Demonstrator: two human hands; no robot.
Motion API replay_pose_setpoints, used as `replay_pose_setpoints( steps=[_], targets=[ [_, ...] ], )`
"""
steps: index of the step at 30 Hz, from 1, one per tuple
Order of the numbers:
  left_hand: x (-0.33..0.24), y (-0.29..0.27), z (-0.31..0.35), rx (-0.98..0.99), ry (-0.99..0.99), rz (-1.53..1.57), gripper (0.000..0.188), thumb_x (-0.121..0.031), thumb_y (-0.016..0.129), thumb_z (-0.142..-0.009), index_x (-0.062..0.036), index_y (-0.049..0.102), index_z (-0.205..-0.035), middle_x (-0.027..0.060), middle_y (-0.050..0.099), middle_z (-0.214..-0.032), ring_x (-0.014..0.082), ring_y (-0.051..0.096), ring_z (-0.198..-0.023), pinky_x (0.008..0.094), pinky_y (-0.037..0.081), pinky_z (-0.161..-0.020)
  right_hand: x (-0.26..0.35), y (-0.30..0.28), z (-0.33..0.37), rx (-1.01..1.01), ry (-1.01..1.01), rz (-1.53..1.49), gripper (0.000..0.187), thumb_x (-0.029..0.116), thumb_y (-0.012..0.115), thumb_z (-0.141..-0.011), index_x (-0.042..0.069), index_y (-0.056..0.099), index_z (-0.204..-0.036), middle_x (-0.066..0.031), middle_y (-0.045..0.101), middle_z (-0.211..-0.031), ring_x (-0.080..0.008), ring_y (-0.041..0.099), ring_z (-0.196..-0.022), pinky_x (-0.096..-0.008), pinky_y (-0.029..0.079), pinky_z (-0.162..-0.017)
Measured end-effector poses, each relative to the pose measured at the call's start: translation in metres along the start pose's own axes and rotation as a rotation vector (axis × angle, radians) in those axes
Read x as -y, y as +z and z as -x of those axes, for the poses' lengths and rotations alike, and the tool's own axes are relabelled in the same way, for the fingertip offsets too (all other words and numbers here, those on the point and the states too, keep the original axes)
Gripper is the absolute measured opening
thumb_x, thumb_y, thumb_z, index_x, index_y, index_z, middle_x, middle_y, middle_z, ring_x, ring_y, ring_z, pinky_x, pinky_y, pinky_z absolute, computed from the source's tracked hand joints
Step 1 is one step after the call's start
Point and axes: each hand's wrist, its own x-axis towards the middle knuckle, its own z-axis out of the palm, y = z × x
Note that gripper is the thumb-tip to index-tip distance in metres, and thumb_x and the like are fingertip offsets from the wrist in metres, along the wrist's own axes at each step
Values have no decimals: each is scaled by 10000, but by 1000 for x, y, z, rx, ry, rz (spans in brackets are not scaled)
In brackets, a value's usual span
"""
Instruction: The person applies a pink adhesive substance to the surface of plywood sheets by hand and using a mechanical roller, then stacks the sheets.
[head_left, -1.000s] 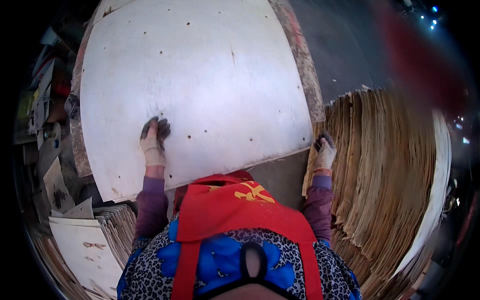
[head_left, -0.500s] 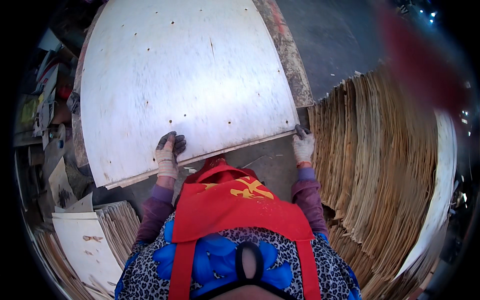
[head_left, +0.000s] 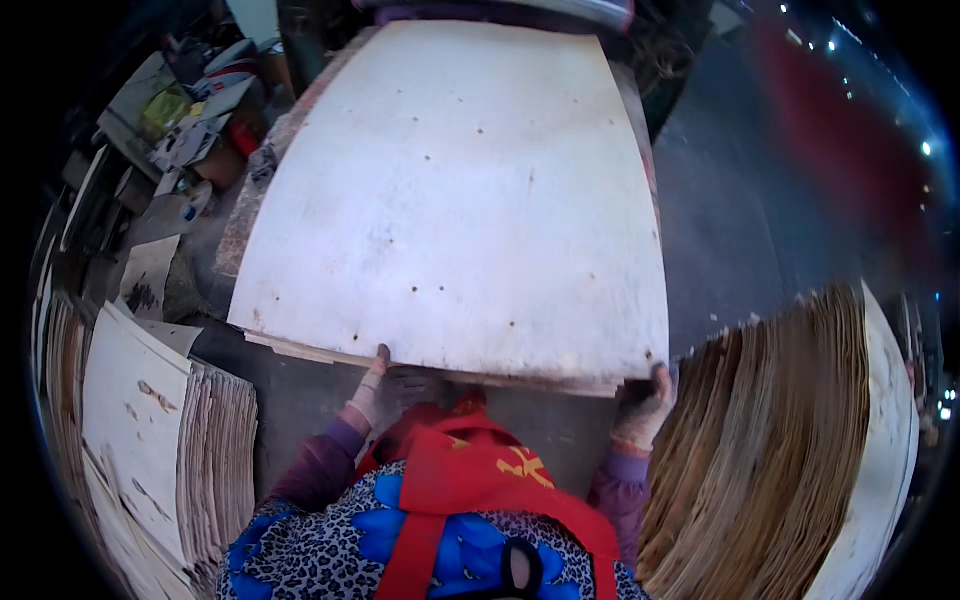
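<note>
A large pale wood veneer sheet point(head_left: 460, 220) with small dark knots lies before me on top of a stack, whose layered edges show along the near side. My left hand point(head_left: 372, 388), in a worn light glove, holds the near edge left of its middle, thumb on top and the other fingers mostly beneath. At the near right corner my right hand point(head_left: 648, 408) is closed on the edge, thumb up at the corner and fingers partly hidden below. How many layers the hands grip cannot be made out.
Several veneer sheets point(head_left: 770, 430) stand on edge in a tall pile at the right. Another veneer stack point(head_left: 215, 450) is at the lower left. Clutter with a red container point(head_left: 243, 137) fills the far left. A rough board point(head_left: 240, 235) shows under the sheet's left side.
The view has shifted, so the sheet's far end now shows. My left thumb now rests over the near edge, where the fingers lay on top before. My right hand stays at the corner.
</note>
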Motion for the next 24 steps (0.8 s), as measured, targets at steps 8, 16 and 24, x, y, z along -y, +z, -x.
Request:
replay_pose_setpoints(
  steps=[8, 16, 24],
  targets=[
    [-18, 32, -25, -94, 108, 135, 585, -380, 611, -786, -21, 406, -1198, 170, 499, -1133, 319, 480, -1029, 458, 389, -850, -68, -37, -44, -164, 14, 374, 501, 322, 502, -873, -21, 412, -1228, -99, 467, -1210, -236, 456, -1087, -371, 361, -943],
    [-41, 45, -73, -137, 382, 238, 442, -320, 611, -796, -35, 477, -1107, 140, 595, -854, 278, 589, -624, 392, 490, -590, -54, -18, -97, -125, 193, 82, 561, 438, 449, -855, 37, 412, -1247, -125, 432, -1267, -253, 409, -1152, -435, 310, -959],
    [-92, 69, -74, -176, 426, 370, 394, -281, 637, -778, -15, 495, -1032, 141, 583, -748, 268, 569, -593, 380, 485, -582, -73, -46, -77, -352, 113, 39, 506, 406, 397, -874, 58, 394, -1242, -107, 392, -1285, -272, 371, -1165, -444, 273, -958]
  ],
)
